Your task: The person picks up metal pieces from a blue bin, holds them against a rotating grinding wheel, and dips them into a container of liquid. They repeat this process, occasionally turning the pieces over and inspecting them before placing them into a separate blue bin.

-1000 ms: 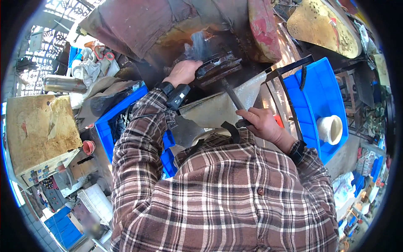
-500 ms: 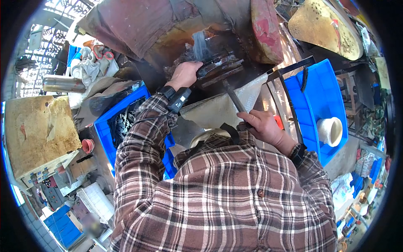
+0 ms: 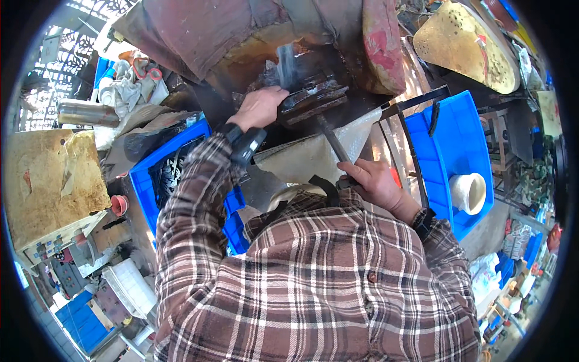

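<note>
Near the top centre, below a hanging red-brown, stained cloth (image 3: pixel 211 39), lies a dark, rough, wet-looking block made of bar-shaped pieces (image 3: pixel 313 99). Just behind it, a pale bluish-white streak (image 3: pixel 286 65) falls like a stream; whether it is water cannot be told.

The person's left hand (image 3: pixel 259 108) is at the block's left end, back of the hand upward, with the fingertips bent over the edge. Their undersides are hidden, so I cannot tell whether these fingers grip or only touch. A small black box-shaped device (image 3: pixel 247 146) sits at that wrist.

The person's right hand (image 3: pixel 380 183), lower and to the right, has its fingers closed around the near end of a long, flat, dark metal bar (image 3: pixel 333 142). The bar slants up and leftward, its far end close to the block's lower edge; contact between them is unclear. Beneath the bar spreads a pale, greyish sheet (image 3: pixel 295 161).

On the left, partly behind the sleeve, stands a blue plastic bin (image 3: pixel 140 187) holding black-and-white material (image 3: pixel 170 172). To the right, a second, tilted blue plastic bin (image 3: pixel 425 139) holds a round, cream-white pot (image 3: pixel 462 190), its opening facing right. A brown-and-white plaid shirt (image 3: pixel 307 283) fills the lower centre.
</note>
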Motion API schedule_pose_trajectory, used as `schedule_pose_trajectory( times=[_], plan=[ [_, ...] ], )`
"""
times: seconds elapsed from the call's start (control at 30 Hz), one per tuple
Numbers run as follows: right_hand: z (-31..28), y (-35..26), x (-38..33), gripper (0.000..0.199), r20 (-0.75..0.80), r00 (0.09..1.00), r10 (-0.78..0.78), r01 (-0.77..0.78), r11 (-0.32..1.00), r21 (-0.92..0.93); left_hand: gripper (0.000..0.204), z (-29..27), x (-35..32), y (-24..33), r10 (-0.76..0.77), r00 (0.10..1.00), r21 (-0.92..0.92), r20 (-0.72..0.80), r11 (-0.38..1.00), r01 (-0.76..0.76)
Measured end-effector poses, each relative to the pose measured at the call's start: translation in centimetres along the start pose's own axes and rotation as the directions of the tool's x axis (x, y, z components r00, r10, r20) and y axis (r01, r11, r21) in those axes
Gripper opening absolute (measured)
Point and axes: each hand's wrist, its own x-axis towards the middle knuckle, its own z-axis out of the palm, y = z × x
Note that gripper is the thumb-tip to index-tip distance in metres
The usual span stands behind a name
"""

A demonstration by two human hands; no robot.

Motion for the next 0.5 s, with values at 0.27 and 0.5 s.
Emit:
schedule_pose_trajectory(
  times=[0.27, 0.5],
  plan=[
    [-3.4, -0.4, 3.7, 0.051, 0.001, 0.999, -0.04, 0.04, 0.999, 0.037, 0.03, -0.6, -5.8, 3.0, -0.362, 0.861, -0.193, -0.358, 0.931, 0.311],
    [-5.6, 2.8, 19.6, 0.025, -0.401, 0.911, -0.094, 0.145, 0.984, 0.099, 0.025, 0.8, -9.6, 3.5, -0.377, 0.779, -0.321, -0.502, 0.917, 0.237]
  ],
)
